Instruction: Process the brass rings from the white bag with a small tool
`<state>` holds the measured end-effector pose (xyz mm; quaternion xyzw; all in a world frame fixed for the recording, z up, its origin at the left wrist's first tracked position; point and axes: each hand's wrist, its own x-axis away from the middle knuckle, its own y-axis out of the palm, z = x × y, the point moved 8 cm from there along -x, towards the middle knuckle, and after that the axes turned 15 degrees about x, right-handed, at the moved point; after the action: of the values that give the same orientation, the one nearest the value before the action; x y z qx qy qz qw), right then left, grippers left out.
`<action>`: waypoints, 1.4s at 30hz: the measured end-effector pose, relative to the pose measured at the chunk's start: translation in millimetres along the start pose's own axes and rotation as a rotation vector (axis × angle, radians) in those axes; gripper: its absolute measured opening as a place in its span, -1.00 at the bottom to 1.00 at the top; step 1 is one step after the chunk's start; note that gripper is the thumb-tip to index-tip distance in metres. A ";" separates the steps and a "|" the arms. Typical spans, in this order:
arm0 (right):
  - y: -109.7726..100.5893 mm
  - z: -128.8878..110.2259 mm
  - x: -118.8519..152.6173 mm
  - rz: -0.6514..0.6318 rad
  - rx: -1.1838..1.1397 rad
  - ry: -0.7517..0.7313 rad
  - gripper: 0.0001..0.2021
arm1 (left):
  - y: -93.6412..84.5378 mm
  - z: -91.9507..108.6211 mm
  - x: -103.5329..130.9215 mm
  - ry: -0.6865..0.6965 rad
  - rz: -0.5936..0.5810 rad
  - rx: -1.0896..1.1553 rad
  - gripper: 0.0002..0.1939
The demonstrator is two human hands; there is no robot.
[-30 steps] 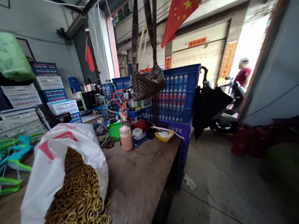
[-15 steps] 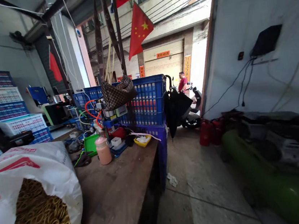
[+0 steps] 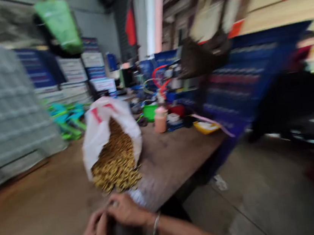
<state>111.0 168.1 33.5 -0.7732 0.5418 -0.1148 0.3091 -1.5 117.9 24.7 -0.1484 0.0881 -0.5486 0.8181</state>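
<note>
Both hands are together over the near part of the wooden table, below a white bag that lies open with brass-coloured rings spilling from its mouth. My left hand has its fingers bent and pressed together. My right hand, with a bracelet at the wrist, is closed with its fingertips against the left hand. Motion blur hides whatever lies between the fingers. A shiny clear patch shows on the table just beyond the right hand.
On the table stand a pink bottle, a green tray and a yellow tray. Blue crates rise behind its right end. A grey stack stands at the left. The table's edge drops to the floor at the right.
The view has swung to the left and down. Both hands have come into view at the bottom, and the bag of rings now appears nearer the middle.
</note>
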 end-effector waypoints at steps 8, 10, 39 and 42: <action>13.5 17.1 -8.6 -0.105 -0.059 0.103 -0.86 | 13.5 -18.2 -5.7 -0.071 -0.170 0.457 -0.73; 13.8 17.3 -6.8 -0.121 -0.044 0.105 -0.85 | 15.0 -17.7 -3.6 -0.070 -0.174 0.477 -0.74; 14.1 19.4 -3.9 -0.106 -0.066 0.077 -0.82 | 17.4 -17.0 2.7 -0.256 -0.262 0.500 -0.72; 12.0 15.4 -2.9 -0.092 -0.025 0.050 -0.82 | 17.4 -16.7 2.8 -0.240 -0.260 0.501 -0.72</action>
<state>108.6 173.5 14.7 -0.7980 0.5145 -0.1413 0.2802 9.6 119.0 3.1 -0.0157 -0.1666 -0.6318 0.7568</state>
